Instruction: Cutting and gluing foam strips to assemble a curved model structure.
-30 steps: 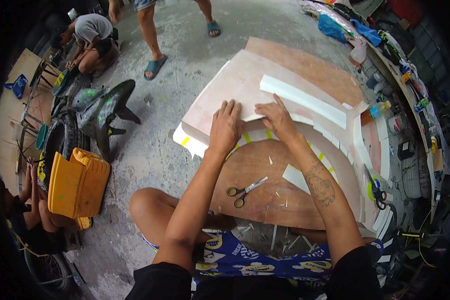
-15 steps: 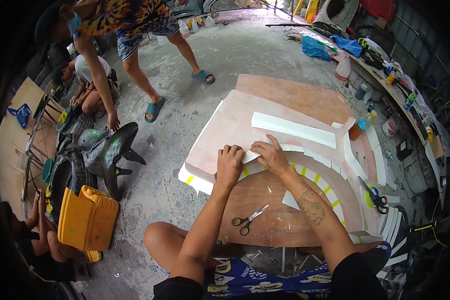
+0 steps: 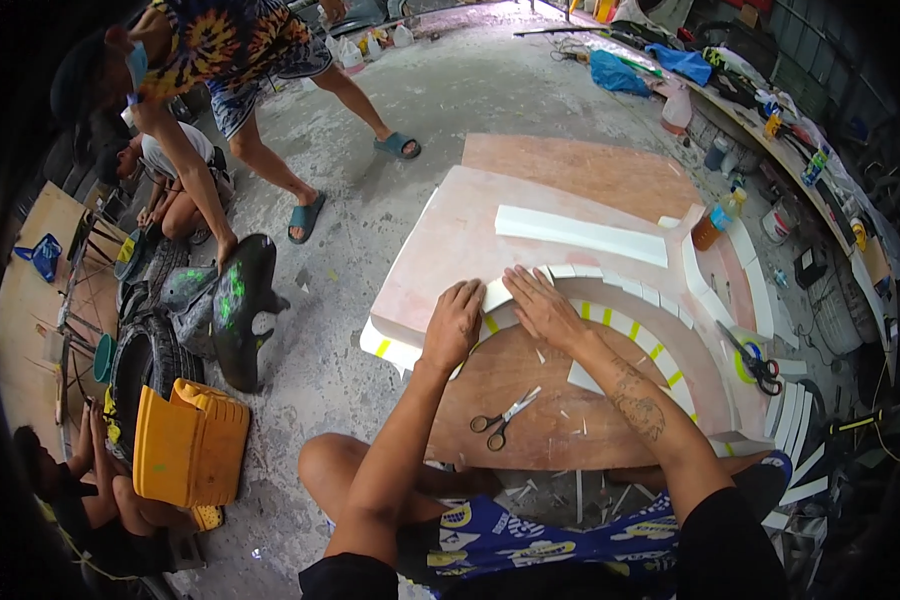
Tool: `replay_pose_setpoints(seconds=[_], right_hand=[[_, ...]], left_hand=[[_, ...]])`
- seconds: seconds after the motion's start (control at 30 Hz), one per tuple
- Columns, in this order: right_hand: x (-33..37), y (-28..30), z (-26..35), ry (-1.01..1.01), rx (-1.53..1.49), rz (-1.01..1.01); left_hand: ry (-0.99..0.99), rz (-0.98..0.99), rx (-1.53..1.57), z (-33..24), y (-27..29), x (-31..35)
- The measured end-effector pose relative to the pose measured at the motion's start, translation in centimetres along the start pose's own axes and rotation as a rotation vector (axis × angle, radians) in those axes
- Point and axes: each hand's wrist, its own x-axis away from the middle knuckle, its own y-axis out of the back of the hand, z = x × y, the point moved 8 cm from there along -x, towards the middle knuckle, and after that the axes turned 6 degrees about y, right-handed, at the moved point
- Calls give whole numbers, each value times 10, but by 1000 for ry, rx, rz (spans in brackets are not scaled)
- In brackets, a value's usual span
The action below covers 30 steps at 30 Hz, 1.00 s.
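Observation:
Before me lies a pale pinkish panel (image 3: pixel 435 245) with an arched cut-out, its curved rim lined with short white pieces (image 3: pixel 625 287). One white piece (image 3: pixel 495 294) lies along the arch between my hands. My left hand (image 3: pixel 456 318) is closed over its left end, fingers pressed together. Stretched flat, the fingers of my right hand (image 3: pixel 545 310) press on its right end. Inside the arch, black-handled scissors (image 3: pixel 503 418) lie partly spread on a brown board (image 3: pixel 460 447). A long white strip (image 3: pixel 580 236) rests on top of the panel.
At right are another pair of scissors (image 3: pixel 763 372), a green tape roll (image 3: pixel 742 362), loose white strips (image 3: pixel 795 430) and a bottle of amber liquid (image 3: pixel 715 222). To the left, a person (image 3: pixel 175 150) bends over a black moulded part (image 3: pixel 242 310), near tyres (image 3: pixel 135 350) and a yellow crate (image 3: pixel 192 445).
My right hand has flattened onto the rim, and the white piece now lies against the arch. The bending person's hand has taken hold of the black part and tilted it.

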Motion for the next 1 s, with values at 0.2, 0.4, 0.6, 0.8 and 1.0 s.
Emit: replay_pose_setpoints(seconds=[0.2, 0.4, 0.6, 0.8, 1.0], right_hand=[[-2, 2, 2, -8, 19, 10], [-5, 2, 2, 5, 15, 51], [2, -2, -3, -41, 76, 54], [4, -16, -11, -43, 21, 4], [-3, -7, -7, -5, 121, 36]], left_hand=[[7, 113, -81, -8, -2, 9], [24, 106, -156, -6, -3, 11], [8, 77, -96, -13, -7, 8], [60, 43, -21, -23, 5, 9], [640, 419, 278, -32, -9, 76]])
